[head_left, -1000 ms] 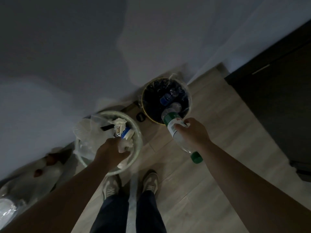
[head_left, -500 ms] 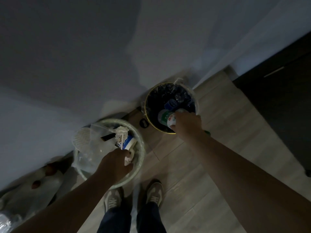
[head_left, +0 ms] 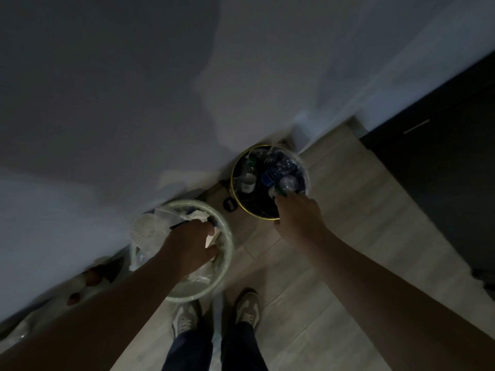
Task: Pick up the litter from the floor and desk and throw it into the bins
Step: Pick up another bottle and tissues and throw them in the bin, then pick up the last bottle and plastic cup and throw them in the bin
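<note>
Two bins stand by the wall. My right hand [head_left: 297,215] hovers over the near rim of the black bin [head_left: 235,199]. Its fingers point down, loose, just short of the clear bottle with a green label [head_left: 285,184], which lies inside among other bottles. My left hand [head_left: 191,245] is over the pale green bin [head_left: 226,253] with finger and thumb spread apart. White crumpled paper [head_left: 197,214] and other pale litter lie in the bin under and around this hand. Whether a scrap still touches the fingers is unclear in the dim light.
A white wall runs behind both bins. A dark cabinet [head_left: 442,170] stands at the right. A small black object [head_left: 229,204] lies on the wooden floor between the bins. My shoes [head_left: 247,307] are just before the bins. Pale bags [head_left: 88,282] lie at the left.
The bottle left my right hand and dropped deeper into the black bin. My left hand moved further over the green bin and spread its fingers, and the paper and cup it held are out of its grip.
</note>
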The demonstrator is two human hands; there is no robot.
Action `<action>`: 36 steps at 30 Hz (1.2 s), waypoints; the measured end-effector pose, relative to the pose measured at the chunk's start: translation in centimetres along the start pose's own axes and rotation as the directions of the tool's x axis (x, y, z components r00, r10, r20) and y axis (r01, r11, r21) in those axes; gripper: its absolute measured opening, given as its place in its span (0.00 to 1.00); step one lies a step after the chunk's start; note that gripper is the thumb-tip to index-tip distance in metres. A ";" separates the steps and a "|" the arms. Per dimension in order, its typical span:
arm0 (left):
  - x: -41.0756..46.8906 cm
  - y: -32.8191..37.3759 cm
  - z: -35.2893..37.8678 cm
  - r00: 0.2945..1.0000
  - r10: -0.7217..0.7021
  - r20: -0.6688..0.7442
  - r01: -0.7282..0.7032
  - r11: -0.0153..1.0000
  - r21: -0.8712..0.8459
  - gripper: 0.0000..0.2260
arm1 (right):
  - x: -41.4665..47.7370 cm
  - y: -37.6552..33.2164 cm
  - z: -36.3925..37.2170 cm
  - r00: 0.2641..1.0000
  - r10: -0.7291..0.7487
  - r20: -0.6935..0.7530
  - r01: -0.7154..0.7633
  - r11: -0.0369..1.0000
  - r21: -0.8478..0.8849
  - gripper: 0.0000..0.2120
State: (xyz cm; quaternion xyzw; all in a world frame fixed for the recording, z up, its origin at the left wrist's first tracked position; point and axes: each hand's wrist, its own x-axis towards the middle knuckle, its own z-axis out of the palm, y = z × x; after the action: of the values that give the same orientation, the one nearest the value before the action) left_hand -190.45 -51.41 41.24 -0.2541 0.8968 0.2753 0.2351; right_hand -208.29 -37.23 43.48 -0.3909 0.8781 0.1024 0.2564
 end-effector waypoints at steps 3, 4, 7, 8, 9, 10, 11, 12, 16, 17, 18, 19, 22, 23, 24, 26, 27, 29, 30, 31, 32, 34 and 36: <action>-2.2 0.9 -2.5 0.999 0.031 -0.037 -0.030 0.999 0.040 0.16 | -3.0 -0.6 -2.0 1.000 -0.013 -0.008 0.013 1.000 -0.007 0.17; -3.1 1.3 -3.4 0.997 0.050 -0.052 -0.048 0.998 0.041 0.16 | -4.2 -0.9 -2.8 1.000 -0.018 -0.005 0.018 1.000 -0.015 0.17; -6.5 3.3 -6.9 0.988 0.123 -0.094 -0.114 0.989 0.089 0.15 | -7.8 -1.7 -5.2 0.998 -0.062 -0.009 0.061 0.997 -0.045 0.16; -7.5 3.9 -7.9 0.975 0.173 -0.141 -0.162 0.983 0.086 0.14 | -8.9 -2.0 -5.9 0.996 -0.086 -0.026 0.085 0.995 -0.049 0.16; -8.8 4.6 -9.2 0.958 0.213 -0.192 -0.199 0.976 0.090 0.13 | -10.2 -2.3 -6.7 0.993 -0.111 -0.040 0.109 0.993 -0.046 0.15; -10.1 5.5 -10.3 0.958 0.212 -0.193 -0.195 0.975 0.103 0.14 | -11.3 -2.5 -7.7 0.989 -0.135 -0.053 0.133 0.990 -0.039 0.15; -11.3 6.6 -11.5 0.973 0.164 -0.164 -0.142 0.980 0.137 0.15 | -12.3 -2.7 -8.7 0.986 -0.156 -0.059 0.154 0.988 -0.031 0.14; -12.6 7.4 -12.4 0.978 0.124 -0.169 -0.099 0.984 0.150 0.16 | -13.3 -2.9 -9.8 0.983 -0.177 -0.058 0.176 0.984 -0.026 0.14; -17.8 10.5 -15.1 0.980 0.057 -0.192 -0.022 0.983 0.180 0.20 | -17.5 -3.3 -14.3 0.948 -0.312 -0.057 0.307 0.948 -0.083 0.14; -19.2 11.1 -15.5 0.988 0.016 -0.154 0.011 0.985 0.171 0.20 | -18.5 -3.4 -15.3 0.936 -0.349 -0.050 0.343 0.935 -0.092 0.14; -20.5 11.7 -15.7 0.989 -0.004 -0.145 0.026 0.988 0.154 0.20 | -19.4 -3.4 -16.3 0.923 -0.383 -0.039 0.378 0.921 -0.095 0.15; -21.8 12.2 -16.1 0.987 -0.019 -0.158 0.041 0.989 0.140 0.20 | -20.2 -3.5 -17.4 0.908 -0.418 -0.031 0.413 0.905 -0.102 0.15; -26.5 13.2 -16.4 0.972 -0.096 -0.213 0.127 0.982 0.140 0.20 | -22.4 -4.0 -20.1 0.843 -0.538 -0.009 0.529 0.832 -0.166 0.16; -28.1 13.2 -16.1 0.966 -0.141 -0.215 0.171 0.976 0.132 0.20 | -23.1 -4.4 -20.8 0.825 -0.565 0.004 0.556 0.812 -0.176 0.17; -29.5 13.2 -15.7 0.958 -0.179 -0.223 0.208 0.972 0.113 0.20 | -23.7 -5.0 -21.4 0.810 -0.586 0.020 0.579 0.794 -0.185 0.17; -32.6 12.9 -15.4 0.936 -0.267 -0.229 0.286 0.957 0.054 0.20 | -24.8 -7.1 -22.5 0.768 -0.640 0.034 0.632 0.749 -0.198 0.16; -33.6 12.7 -15.4 0.926 -0.297 -0.235 0.312 0.949 0.032 0.20 | -25.2 -7.9 -22.8 0.754 -0.656 0.031 0.648 0.737 -0.193 0.15; -37.1 12.1 -15.0 0.871 -0.407 -0.277 0.412 0.910 -0.041 0.20 | -26.5 -10.7 -23.4 0.688 -0.723 0.061 0.718 0.667 -0.199 0.16; -39.0 11.7 -14.7 0.836 -0.461 -0.298 0.461 0.884 -0.078 0.20 | -27.3 -12.3 -23.5 0.657 -0.749 0.088 0.748 0.632 -0.202 0.18; -41.0 11.2 -14.2 0.799 -0.512 -0.316 0.504 0.856 -0.111 0.20 | -28.3 -14.1 -23.6 0.621 -0.776 0.114 0.779 0.593 -0.205 0.20; -43.0 10.8 -13.6 0.762 -0.562 -0.321 0.547 0.824 -0.145 0.20 | -29.3 -15.8 -23.5 0.584 -0.800 0.135 0.806 0.552 -0.213 0.20; -47.2 9.9 -12.2 0.672 -0.667 -0.320 0.628 0.743 -0.231 0.21 | -31.6 -19.5 -22.9 0.496 -0.853 0.166 0.858 0.450 -0.247 0.19; -51.5 9.5 -10.3 0.584 -0.749 -0.314 0.680 0.662 -0.314 0.21 | -34.7 -23.0 -21.9 0.402 -0.890 0.216 0.902 0.343 -0.263 0.18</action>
State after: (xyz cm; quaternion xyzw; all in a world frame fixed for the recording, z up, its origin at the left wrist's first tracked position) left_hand -159.74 -34.07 81.36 -0.6642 0.7207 0.1666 0.1077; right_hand -179.81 -39.04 80.92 -0.8426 0.4836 0.1013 0.2141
